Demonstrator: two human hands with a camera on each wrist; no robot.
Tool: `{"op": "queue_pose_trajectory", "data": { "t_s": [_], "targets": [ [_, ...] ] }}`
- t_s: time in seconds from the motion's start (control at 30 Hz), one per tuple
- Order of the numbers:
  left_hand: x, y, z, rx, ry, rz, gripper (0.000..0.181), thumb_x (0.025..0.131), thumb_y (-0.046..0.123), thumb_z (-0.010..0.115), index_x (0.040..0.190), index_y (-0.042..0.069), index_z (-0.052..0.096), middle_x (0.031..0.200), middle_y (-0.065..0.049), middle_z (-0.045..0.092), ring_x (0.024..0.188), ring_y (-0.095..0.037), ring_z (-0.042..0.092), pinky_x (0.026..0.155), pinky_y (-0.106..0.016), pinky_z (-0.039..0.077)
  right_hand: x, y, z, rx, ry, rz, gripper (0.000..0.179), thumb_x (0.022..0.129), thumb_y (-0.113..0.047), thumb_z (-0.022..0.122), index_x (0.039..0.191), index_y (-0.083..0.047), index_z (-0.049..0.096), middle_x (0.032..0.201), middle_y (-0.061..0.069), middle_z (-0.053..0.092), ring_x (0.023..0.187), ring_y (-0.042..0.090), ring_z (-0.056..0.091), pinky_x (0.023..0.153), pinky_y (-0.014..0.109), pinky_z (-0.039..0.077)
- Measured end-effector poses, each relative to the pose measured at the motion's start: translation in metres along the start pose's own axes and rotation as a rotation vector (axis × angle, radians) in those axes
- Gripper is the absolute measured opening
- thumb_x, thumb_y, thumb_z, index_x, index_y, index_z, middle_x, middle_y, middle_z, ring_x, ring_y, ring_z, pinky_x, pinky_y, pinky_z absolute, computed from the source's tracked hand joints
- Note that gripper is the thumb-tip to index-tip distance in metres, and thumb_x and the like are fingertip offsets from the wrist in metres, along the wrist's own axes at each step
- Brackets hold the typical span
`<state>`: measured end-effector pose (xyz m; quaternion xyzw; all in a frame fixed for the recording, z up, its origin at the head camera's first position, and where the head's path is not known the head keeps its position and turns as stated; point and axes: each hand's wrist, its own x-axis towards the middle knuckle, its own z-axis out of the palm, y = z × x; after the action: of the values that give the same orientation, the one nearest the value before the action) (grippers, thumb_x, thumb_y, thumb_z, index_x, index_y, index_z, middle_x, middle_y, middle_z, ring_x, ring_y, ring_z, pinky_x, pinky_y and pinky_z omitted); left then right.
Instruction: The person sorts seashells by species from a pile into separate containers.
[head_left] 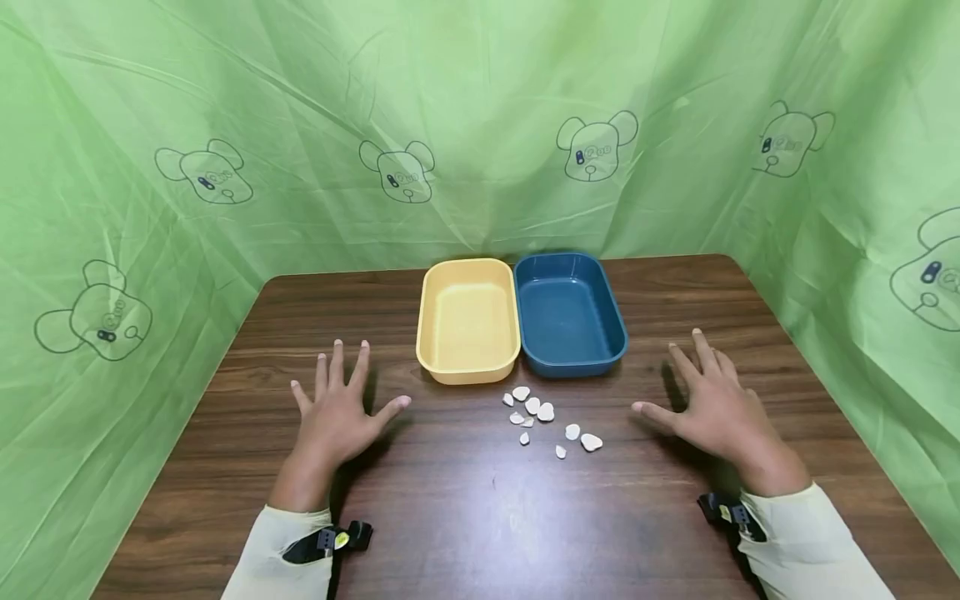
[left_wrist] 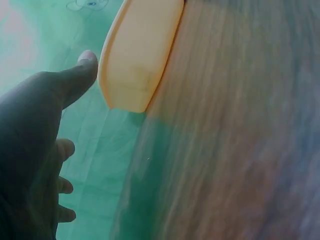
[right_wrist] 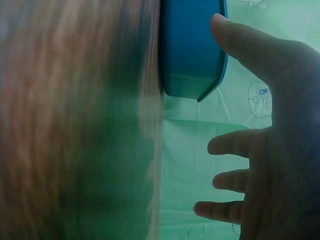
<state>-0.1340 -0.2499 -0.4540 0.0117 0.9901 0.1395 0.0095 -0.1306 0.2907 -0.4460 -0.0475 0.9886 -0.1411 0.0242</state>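
My left hand [head_left: 337, 423] is held above the table on the left, fingers spread and holding nothing. On the right, my right hand [head_left: 720, 412] is spread the same way, also with nothing in it. Between the hands lies a loose scatter of several small white stones [head_left: 546, 412], flat and irregular. Behind them stand a yellow tray [head_left: 468, 373] and a blue tray [head_left: 573, 368], side by side with no stones visible inside. The left wrist view shows the yellow tray beyond the thumb; the blue one appears past the thumb in the right wrist view.
A dark wooden table [head_left: 420, 517] carries everything. Green cloth [head_left: 480, 100] printed with bear heads hangs behind the table and along both sides. Both trays sit near the table's far edge. Each wrist wears a black strap [head_left: 318, 543] over a pale sleeve.
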Motion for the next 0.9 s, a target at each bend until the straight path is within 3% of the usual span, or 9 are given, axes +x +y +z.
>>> {"op": "queue_pose_trajectory", "data": {
  "t_s": [0.13, 0.33, 0.43, 0.57, 0.67, 0.8, 0.9],
  "targets": [
    [0.002, 0.003, 0.005, -0.063, -0.015, 0.021, 0.110, 0.099, 0.082, 0.053, 0.178, 0.027, 0.000, 0.184, -0.026, 0.000, 0.167, -0.059, 0.004, 0.118, -0.094, -0.001, -0.001, -0.005, 0.002, -0.022, 0.000, -0.022, 0.122, 0.088, -0.090, 0.063, 0.171, -0.006, 0.034, 0.176, 0.034, 0.022, 0.151, 0.062, 0.032, 0.095, 0.089, 0.045],
    [0.005, 0.011, 0.016, -0.200, -0.005, 0.064, 0.106, 0.101, 0.074, 0.059, 0.178, 0.028, 0.003, 0.184, -0.024, 0.006, 0.168, -0.056, 0.008, 0.120, -0.092, 0.000, -0.003, -0.014, 0.004, -0.032, -0.002, -0.052, 0.112, 0.087, -0.089, 0.066, 0.159, -0.004, 0.051, 0.140, 0.033, 0.056, 0.124, 0.056, 0.059, 0.076, 0.074, 0.056],
    [0.008, 0.015, 0.023, -0.267, 0.012, 0.085, 0.104, 0.102, 0.069, 0.063, 0.178, 0.026, 0.006, 0.184, -0.024, 0.009, 0.169, -0.053, 0.010, 0.121, -0.091, 0.000, -0.005, -0.019, 0.007, -0.031, -0.011, -0.081, 0.106, 0.088, -0.087, 0.067, 0.152, -0.003, 0.057, 0.135, 0.032, 0.062, 0.117, 0.056, 0.067, 0.077, 0.072, 0.057],
    [0.012, 0.018, 0.029, -0.355, 0.030, 0.120, 0.104, 0.103, 0.061, 0.068, 0.178, 0.024, 0.007, 0.183, -0.024, 0.012, 0.169, -0.051, 0.013, 0.123, -0.090, -0.001, -0.008, -0.028, 0.012, 0.011, -0.032, -0.120, 0.102, 0.089, -0.083, 0.070, 0.151, -0.002, 0.060, 0.142, 0.031, 0.063, 0.121, 0.055, 0.068, 0.089, 0.073, 0.057],
    [0.016, 0.020, 0.032, -0.400, 0.038, 0.139, 0.105, 0.102, 0.058, 0.070, 0.178, 0.023, 0.007, 0.183, -0.024, 0.013, 0.169, -0.052, 0.013, 0.123, -0.089, -0.004, -0.008, -0.035, 0.015, 0.072, -0.024, -0.169, 0.092, 0.089, -0.076, 0.076, 0.146, -0.005, 0.065, 0.134, 0.023, 0.069, 0.117, 0.047, 0.071, 0.091, 0.067, 0.059],
    [0.022, 0.020, 0.035, -0.421, 0.044, 0.146, 0.103, 0.102, 0.057, 0.070, 0.178, 0.022, 0.010, 0.182, -0.024, 0.017, 0.168, -0.055, 0.012, 0.121, -0.090, -0.007, -0.008, -0.042, 0.021, 0.169, 0.001, -0.274, 0.072, 0.089, -0.062, 0.085, 0.134, -0.007, 0.072, 0.103, 0.006, 0.068, 0.094, 0.022, 0.065, 0.079, 0.043, 0.057],
    [0.030, 0.018, 0.040, -0.468, 0.047, 0.151, 0.102, 0.102, 0.056, 0.070, 0.178, 0.021, 0.011, 0.182, -0.026, 0.019, 0.168, -0.057, 0.010, 0.120, -0.090, -0.011, -0.007, -0.046, 0.025, 0.228, -0.003, -0.333, 0.067, 0.089, -0.055, 0.088, 0.132, -0.005, 0.074, 0.094, -0.001, 0.063, 0.085, 0.014, 0.055, 0.073, 0.031, 0.047]
  ]
}}
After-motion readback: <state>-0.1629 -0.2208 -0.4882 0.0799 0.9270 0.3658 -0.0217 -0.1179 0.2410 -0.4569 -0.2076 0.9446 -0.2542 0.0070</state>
